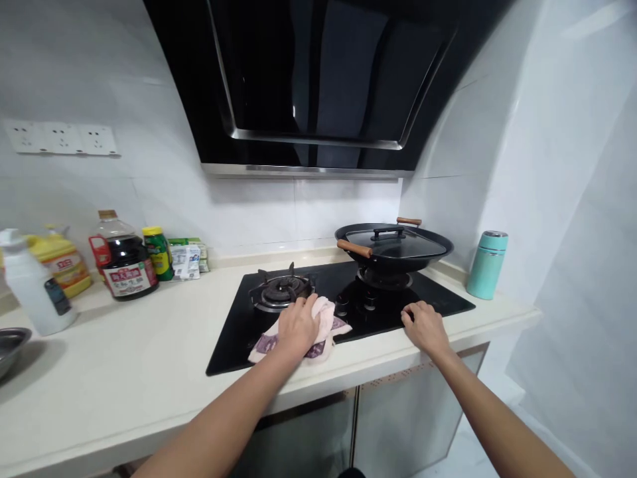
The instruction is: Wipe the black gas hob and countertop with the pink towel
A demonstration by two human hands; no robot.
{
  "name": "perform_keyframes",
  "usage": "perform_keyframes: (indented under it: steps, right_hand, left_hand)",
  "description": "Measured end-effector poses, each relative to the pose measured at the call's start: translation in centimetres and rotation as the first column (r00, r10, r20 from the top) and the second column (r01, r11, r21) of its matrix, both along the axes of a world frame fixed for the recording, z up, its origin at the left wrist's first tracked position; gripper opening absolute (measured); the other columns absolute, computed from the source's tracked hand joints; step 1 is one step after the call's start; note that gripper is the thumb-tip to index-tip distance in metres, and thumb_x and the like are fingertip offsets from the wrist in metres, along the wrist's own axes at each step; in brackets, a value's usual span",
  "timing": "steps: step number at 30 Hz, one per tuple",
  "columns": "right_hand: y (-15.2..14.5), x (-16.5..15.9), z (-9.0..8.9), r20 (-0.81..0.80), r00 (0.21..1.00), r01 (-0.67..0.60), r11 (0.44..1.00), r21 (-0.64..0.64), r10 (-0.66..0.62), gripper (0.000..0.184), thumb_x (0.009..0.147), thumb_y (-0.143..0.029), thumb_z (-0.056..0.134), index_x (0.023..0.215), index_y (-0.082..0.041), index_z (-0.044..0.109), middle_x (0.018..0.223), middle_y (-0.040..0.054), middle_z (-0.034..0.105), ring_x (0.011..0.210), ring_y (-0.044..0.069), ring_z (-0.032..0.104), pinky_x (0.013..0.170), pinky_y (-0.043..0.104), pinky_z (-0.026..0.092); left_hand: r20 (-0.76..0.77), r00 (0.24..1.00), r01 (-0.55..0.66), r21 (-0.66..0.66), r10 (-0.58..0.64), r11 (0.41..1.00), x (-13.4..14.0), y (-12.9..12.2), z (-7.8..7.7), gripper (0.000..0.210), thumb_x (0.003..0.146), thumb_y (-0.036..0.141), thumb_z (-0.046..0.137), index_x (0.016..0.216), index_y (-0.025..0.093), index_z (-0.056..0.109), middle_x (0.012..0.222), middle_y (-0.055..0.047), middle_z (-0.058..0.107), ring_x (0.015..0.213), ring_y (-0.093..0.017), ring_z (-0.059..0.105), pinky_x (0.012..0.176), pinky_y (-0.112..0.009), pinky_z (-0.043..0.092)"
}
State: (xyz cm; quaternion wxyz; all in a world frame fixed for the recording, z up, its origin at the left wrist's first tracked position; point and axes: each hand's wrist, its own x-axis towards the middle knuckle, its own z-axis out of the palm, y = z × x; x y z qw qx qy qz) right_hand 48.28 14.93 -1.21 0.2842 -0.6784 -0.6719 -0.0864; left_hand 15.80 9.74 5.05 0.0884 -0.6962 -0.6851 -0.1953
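Note:
My left hand (298, 325) presses a pink and purple cloth (326, 318) onto the front of the black gas cooktop (229, 348), with its fingers closed on the fabric. Just behind it is the left burner (284, 289) with its bare pan support. My right hand (425, 325) rests at the cooktop's front right edge, fingers curled and no object visible in them. Two control knobs (369, 303) lie between the hands. On the right burner sits a black wok (442, 249) with wooden handles, covered by a lid (388, 247).
A range hood (318, 79) hangs low above the cooktop. To the right stands a mint-green flask (486, 265). Along the left are a soy sauce jug (127, 259), a yellow jug (64, 265), a green bottle (159, 255), packets (186, 259), a white bottle (40, 292) and a metal bowl (10, 345).

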Motion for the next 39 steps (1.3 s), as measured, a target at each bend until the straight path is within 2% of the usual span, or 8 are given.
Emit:
perform_keyframes:
  steps: [5,10,15,23,28,31,35,39]
  right_hand:
    - [0.2,0.6,-0.4,-0.052,0.998,-0.013,0.997,0.077,0.017,0.031,0.100,-0.028,0.043,0.088,-0.022,0.071,0.105,0.0078,0.067,0.101,0.024,0.058,0.086,0.036,0.038]
    - [0.4,1.1,-1.0,-0.081,0.996,-0.028,0.992,0.119,0.038,0.030,0.097,-0.029,0.044,0.083,-0.022,0.069,0.101,0.0070,0.068,0.096,0.023,0.059,0.085,0.036,0.039]
    - [0.4,1.3,-1.0,-0.072,0.997,-0.019,0.993,0.113,0.027,0.030,0.096,-0.030,0.044,0.083,-0.022,0.070,0.102,0.0078,0.069,0.096,0.024,0.058,0.085,0.036,0.039]
    - [0.4,1.4,-0.8,-0.020,1.000,0.004,0.999,0.038,-0.003,0.033,0.098,-0.031,0.041,0.085,-0.022,0.070,0.101,0.0085,0.067,0.096,0.026,0.057,0.079,0.035,0.038]
    - [0.8,1.6,-1.1,0.007,1.000,-0.002,0.999,0.044,0.001,0.031,0.099,-0.030,0.042,0.088,-0.022,0.070,0.104,0.0080,0.066,0.098,0.026,0.057,0.078,0.035,0.038]
    - [0.8,1.9,-1.5,0.046,0.999,-0.021,0.998,0.056,0.018,0.030,0.098,-0.029,0.042,0.090,-0.022,0.070,0.105,0.0079,0.066,0.098,0.026,0.058,0.079,0.035,0.040]
    - [0.8,2.1,-2.1,0.063,0.998,-0.028,0.998,0.054,0.024,0.030,0.097,-0.030,0.042,0.097,-0.021,0.070,0.112,0.0087,0.066,0.103,0.026,0.059,0.085,0.037,0.042]
    - [0.7,2.0,-2.2,0.071,0.997,-0.008,1.000,0.013,0.007,0.034,0.098,-0.033,0.039,0.103,-0.020,0.070,0.116,0.0100,0.066,0.106,0.027,0.060,0.088,0.039,0.044]
  left_hand:
    - [-0.027,0.999,0.041,0.025,-0.040,0.999,2.0,3.9,-0.2,0.043,0.100,0.024,0.045,0.139,0.037,0.060,0.138,-0.007,0.062,0.119,-0.029,0.055,0.097,-0.046,0.039]
    - [0.002,1.000,-0.011,-0.001,0.011,1.000,3.2,6.5,-0.3,0.035,0.103,0.043,0.044,0.127,0.034,0.068,0.129,-0.010,0.065,0.115,-0.032,0.055,0.095,-0.053,0.037]
    - [0.055,0.996,-0.070,-0.040,0.072,0.997,3.9,7.5,0.0,0.046,0.102,0.050,0.046,0.141,0.028,0.057,0.132,-0.015,0.064,0.119,-0.036,0.054,0.095,-0.057,0.036]
    - [0.034,0.994,0.110,-0.095,-0.107,0.989,2.7,3.2,0.4,0.029,0.099,0.038,0.050,0.118,0.034,0.071,0.129,-0.005,0.068,0.124,-0.033,0.051,0.100,-0.057,0.036]
    - [0.032,0.970,0.244,-0.126,-0.242,0.962,0.1,-1.5,0.4,0.036,0.095,0.055,0.053,0.124,0.041,0.069,0.144,0.003,0.062,0.130,-0.031,0.049,0.109,-0.054,0.037]
    - [0.026,0.956,0.293,-0.155,-0.292,0.944,-2.4,-4.0,0.1,0.052,0.086,0.069,0.061,0.129,0.041,0.069,0.156,0.003,0.052,0.136,-0.034,0.045,0.114,-0.053,0.035]
    - [-0.018,0.966,0.249,-0.176,-0.256,0.952,-5.9,-5.1,-0.2,0.065,0.082,0.072,0.066,0.139,0.041,0.063,0.162,0.000,0.044,0.143,-0.038,0.040,0.119,-0.054,0.032]
    - [-0.038,0.992,0.115,-0.178,-0.124,0.977,-7.4,-3.6,-0.2,0.063,0.087,0.071,0.059,0.143,0.043,0.059,0.161,-0.002,0.045,0.143,-0.035,0.042,0.119,-0.052,0.033]
